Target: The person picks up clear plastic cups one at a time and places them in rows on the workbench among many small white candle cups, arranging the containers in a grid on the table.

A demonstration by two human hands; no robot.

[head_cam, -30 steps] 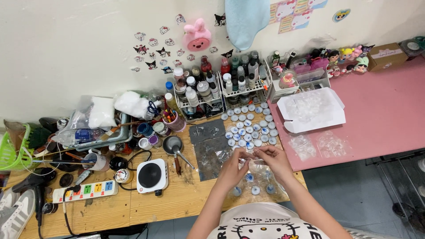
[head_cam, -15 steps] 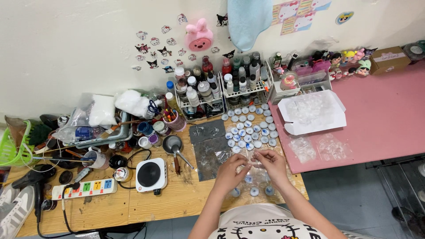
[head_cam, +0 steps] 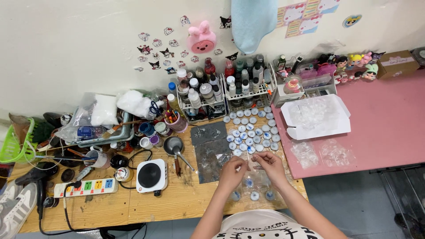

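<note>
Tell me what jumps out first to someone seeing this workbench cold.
First, the cluster of small round white-and-blue caps laid in rows on the wooden table, just beyond the person's left hand and right hand, which meet over a clear plastic sheet. Next, the pink plush bunny-eared face stuck on the white wall amid small cartoon stickers. To the right lies the pink tabletop, with an open white cardboard box near its left edge.

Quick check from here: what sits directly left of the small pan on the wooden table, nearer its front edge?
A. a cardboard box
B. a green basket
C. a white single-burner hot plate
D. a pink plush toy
C: the white hot plate with its dark round top sits on the wooden table, just left of and below the small pan.
</note>
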